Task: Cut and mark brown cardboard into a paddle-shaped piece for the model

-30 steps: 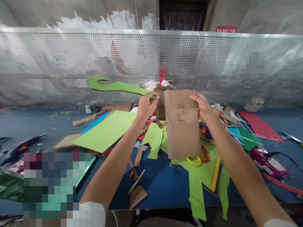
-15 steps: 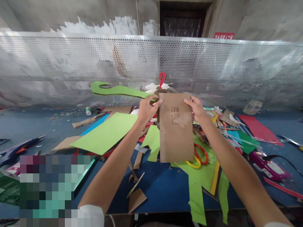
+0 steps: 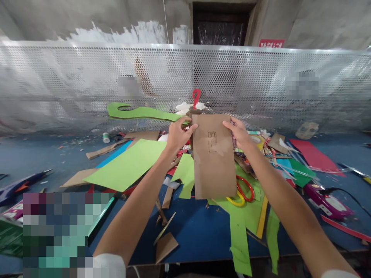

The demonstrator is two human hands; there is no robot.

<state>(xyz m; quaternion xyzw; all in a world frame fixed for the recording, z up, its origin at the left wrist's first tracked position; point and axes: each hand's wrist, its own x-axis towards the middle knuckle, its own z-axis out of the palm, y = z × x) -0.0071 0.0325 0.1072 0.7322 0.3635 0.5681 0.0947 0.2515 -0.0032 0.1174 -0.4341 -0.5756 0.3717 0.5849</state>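
Note:
Both my hands hold a brown cardboard panel (image 3: 213, 166) upright over the table, its printed box mark facing me. My left hand (image 3: 180, 135) pinches the upper left edge, thumb on the front. At the upper right edge, my right hand (image 3: 239, 133) grips with its thumb in front and fingers behind. A long curved green cutout (image 3: 142, 112) sticks out leftward beside my left hand; whether the hand touches it I cannot tell. Behind the panel rise a red hooked piece (image 3: 196, 97) and white flower-like bits (image 3: 183, 107). What lies directly behind the cardboard is hidden.
Green paper (image 3: 127, 164) lies at left, with a glue gun (image 3: 24, 187) beyond it. Scissors with red and yellow handles (image 3: 245, 190) rest on green scraps (image 3: 240, 235). A purple device (image 3: 327, 202) with a cord sits right. A perforated metal screen (image 3: 162, 81) stands behind.
The whole view has shifted slightly, so everything appears a little further left. My hands keep the same hold on the cardboard panel.

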